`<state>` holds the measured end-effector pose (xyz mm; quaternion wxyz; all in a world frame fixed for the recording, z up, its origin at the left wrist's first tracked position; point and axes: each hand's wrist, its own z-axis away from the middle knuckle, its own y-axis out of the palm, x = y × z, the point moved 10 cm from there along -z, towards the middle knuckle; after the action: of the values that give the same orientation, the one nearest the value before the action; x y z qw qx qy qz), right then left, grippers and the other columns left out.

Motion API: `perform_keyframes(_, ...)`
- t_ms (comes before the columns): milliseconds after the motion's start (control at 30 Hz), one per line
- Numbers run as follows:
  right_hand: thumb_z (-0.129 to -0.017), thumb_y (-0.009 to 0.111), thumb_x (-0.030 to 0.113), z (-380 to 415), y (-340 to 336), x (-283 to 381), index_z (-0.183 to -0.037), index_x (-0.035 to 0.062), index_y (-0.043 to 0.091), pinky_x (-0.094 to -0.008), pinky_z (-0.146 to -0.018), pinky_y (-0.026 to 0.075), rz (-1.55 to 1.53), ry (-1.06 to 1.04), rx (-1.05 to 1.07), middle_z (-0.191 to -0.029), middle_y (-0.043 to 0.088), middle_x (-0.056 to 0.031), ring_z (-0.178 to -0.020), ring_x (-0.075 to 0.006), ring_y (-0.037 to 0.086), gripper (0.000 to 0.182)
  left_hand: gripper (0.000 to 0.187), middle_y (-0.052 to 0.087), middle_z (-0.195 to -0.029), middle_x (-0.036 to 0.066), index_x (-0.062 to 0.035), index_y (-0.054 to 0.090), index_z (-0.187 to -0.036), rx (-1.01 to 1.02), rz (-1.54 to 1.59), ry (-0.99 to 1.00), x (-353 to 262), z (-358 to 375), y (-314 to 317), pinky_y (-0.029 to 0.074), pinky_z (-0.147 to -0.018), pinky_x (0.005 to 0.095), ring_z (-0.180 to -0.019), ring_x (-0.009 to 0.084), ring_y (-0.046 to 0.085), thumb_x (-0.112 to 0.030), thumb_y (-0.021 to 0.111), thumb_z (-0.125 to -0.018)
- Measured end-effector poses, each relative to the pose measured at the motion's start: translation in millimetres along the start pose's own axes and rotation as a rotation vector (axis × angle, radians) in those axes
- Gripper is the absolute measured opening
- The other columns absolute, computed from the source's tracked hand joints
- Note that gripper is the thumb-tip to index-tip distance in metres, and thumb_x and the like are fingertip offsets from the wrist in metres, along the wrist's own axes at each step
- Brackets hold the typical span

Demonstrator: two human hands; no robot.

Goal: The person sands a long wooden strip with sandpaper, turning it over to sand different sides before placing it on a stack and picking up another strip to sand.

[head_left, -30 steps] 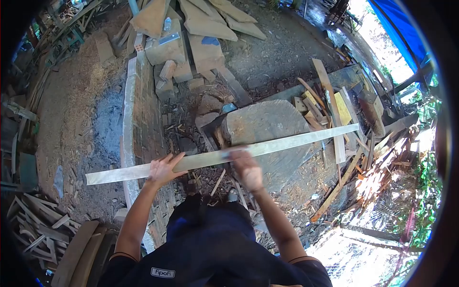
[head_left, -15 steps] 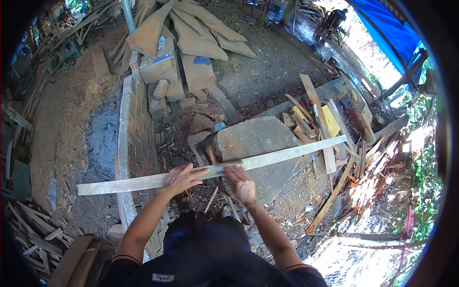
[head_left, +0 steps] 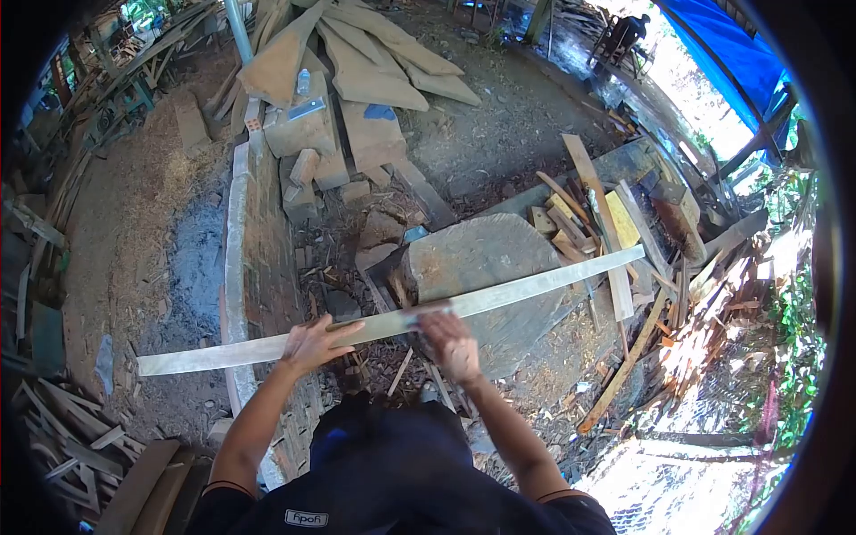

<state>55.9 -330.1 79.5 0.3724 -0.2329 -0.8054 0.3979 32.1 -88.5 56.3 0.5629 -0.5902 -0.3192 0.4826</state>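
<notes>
A long, pale, thin wooden strip (head_left: 535, 283) lies crosswise in front of me, its right part over a big wood block (head_left: 481, 254). Its left end reaches past a low wall. My left hand (head_left: 314, 346) grips the strip left of its middle, thumb and fingers around its edges. My right hand (head_left: 448, 339) presses on the strip near the block's left side, with bent, motion-blurred fingers. A small light patch shows under those fingertips, too smeared to name.
The low wall (head_left: 235, 259) runs along my left. Thick slabs (head_left: 383, 76) are stacked ahead, near a water bottle (head_left: 304, 82). Loose boards and a yellow piece (head_left: 622, 218) lie right of the block. Scrap wood litters the ground. A person (head_left: 629, 34) sits far back.
My left hand has slid left along the strip. The strip's left end sits slightly lower and farther left. My right hand stays at about the same spot, still blurred.
</notes>
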Motion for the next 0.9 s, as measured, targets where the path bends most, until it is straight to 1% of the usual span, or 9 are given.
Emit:
perform_keyframes(67, -0.084, 0.06, 0.005, 4, -8, -58, -0.123, 0.0051, 0.067, -0.0446, -0.107, 0.045, 0.035, 0.169, 0.034, -0.127, 0.066, -0.0155, -0.12, -0.0333, 0.062, 0.04, 0.057, 0.055, -0.098, 0.008, -0.0544, 0.044, -0.143, 0.025, -0.035, -0.014, 16, 15, 2, 0.053, -0.057, 0.0408, -0.07, 0.0253, 0.066, -0.058, 0.061, -0.088)
perform_keyframes(200, -0.091, 0.051, 0.003, 20, -67, -138, -0.119, -0.0003, 0.065, -0.0388, -0.096, 0.051, 0.234, 0.39, -0.314, -0.113, 0.069, -0.0211, -0.109, -0.0372, 0.065, 0.031, 0.062, 0.055, -0.099, 0.007, -0.0497, 0.043, -0.146, 0.058, -0.029, -0.049, 24, 27, 0, 0.054, -0.064, 0.0424, -0.074, 0.0259, 0.066, -0.055, 0.063, -0.088)
perform_keyframes(267, -0.088, 0.056, 0.004, 20, -47, -120, -0.116, -0.0006, 0.067, -0.042, -0.099, 0.05, 0.165, 0.359, -0.304, -0.113, 0.069, -0.0214, -0.109, -0.0372, 0.065, 0.03, 0.064, 0.054, -0.1, 0.006, -0.0441, 0.044, -0.147, -0.179, -0.061, 0.086, -1, 15, -15, 0.054, -0.069, 0.0399, -0.083, 0.0255, 0.066, -0.051, 0.066, -0.087)
perform_keyframes(367, -0.084, 0.062, 0.005, -4, -2, -33, -0.121, 0.0021, 0.063, -0.0458, -0.1, 0.048, 0.059, 0.203, -0.041, -0.117, 0.068, -0.0192, -0.111, -0.0354, 0.064, 0.037, 0.064, 0.052, -0.097, 0.006, -0.0414, 0.045, -0.147, -0.188, -0.017, 0.152, -38, -25, 3, 0.055, -0.072, 0.0384, -0.087, 0.0256, 0.064, -0.048, 0.067, -0.088)
perform_keyframes(467, -0.082, 0.064, 0.005, 2, 3, 14, -0.115, 0.0063, 0.068, -0.0454, -0.103, 0.047, -0.004, -0.042, -0.091, -0.116, 0.069, -0.0155, -0.112, -0.0328, 0.065, 0.033, 0.061, 0.051, -0.095, 0.005, -0.0421, 0.048, -0.145, -0.122, 0.034, 0.149, -42, -36, 7, 0.055, -0.069, 0.0392, -0.084, 0.026, 0.065, -0.047, 0.067, -0.088)
perform_keyframes(533, -0.089, 0.057, 0.003, -7, -23, -15, -0.122, 0.0021, 0.066, -0.0441, -0.106, 0.047, -0.043, 0.075, -0.022, -0.121, 0.069, -0.0143, -0.115, -0.0323, 0.064, 0.035, 0.059, 0.051, -0.094, 0.005, -0.0423, 0.05, -0.144, -0.04, 0.043, 0.124, -37, -29, 10, 0.055, -0.067, 0.0394, -0.082, 0.0261, 0.065, -0.045, 0.068, -0.088)
perform_keyframes(667, -0.092, 0.053, 0.004, 24, -79, -140, -0.116, -0.0013, 0.069, -0.0405, -0.101, 0.05, 0.163, 0.483, -0.311, -0.118, 0.069, -0.0184, -0.112, -0.0352, 0.065, 0.029, 0.058, 0.051, -0.093, 0.006, -0.0418, 0.052, -0.143, -0.082, 0.046, 0.141, -20, -8, 1, 0.055, -0.064, 0.0378, -0.079, 0.0255, 0.067, -0.041, 0.071, -0.088)
perform_keyframes(767, -0.089, 0.055, 0.003, 23, -68, -134, -0.118, -0.0011, 0.068, -0.0403, -0.1, 0.051, 0.178, 0.482, -0.28, -0.118, 0.069, -0.0193, -0.112, -0.0357, 0.065, 0.031, 0.06, 0.053, -0.095, 0.007, -0.0403, 0.051, -0.144, -0.09, 0.062, 0.136, -20, -11, -1, 0.055, -0.066, 0.0383, -0.083, 0.0256, 0.067, -0.041, 0.07, -0.088)
perform_keyframes(900, -0.083, 0.056, -0.001, -5, 1, -14, -0.12, 0.0056, 0.068, -0.0428, -0.106, 0.047, 0.024, 0.178, -0.045, -0.118, 0.07, -0.015, -0.114, -0.0343, 0.065, 0.039, 0.064, 0.056, -0.101, 0.009, -0.0379, 0.047, -0.147, -0.142, 0.093, 0.152, -55, -43, 2, 0.055, -0.069, 0.0412, -0.089, 0.0272, 0.066, -0.041, 0.07, -0.088)
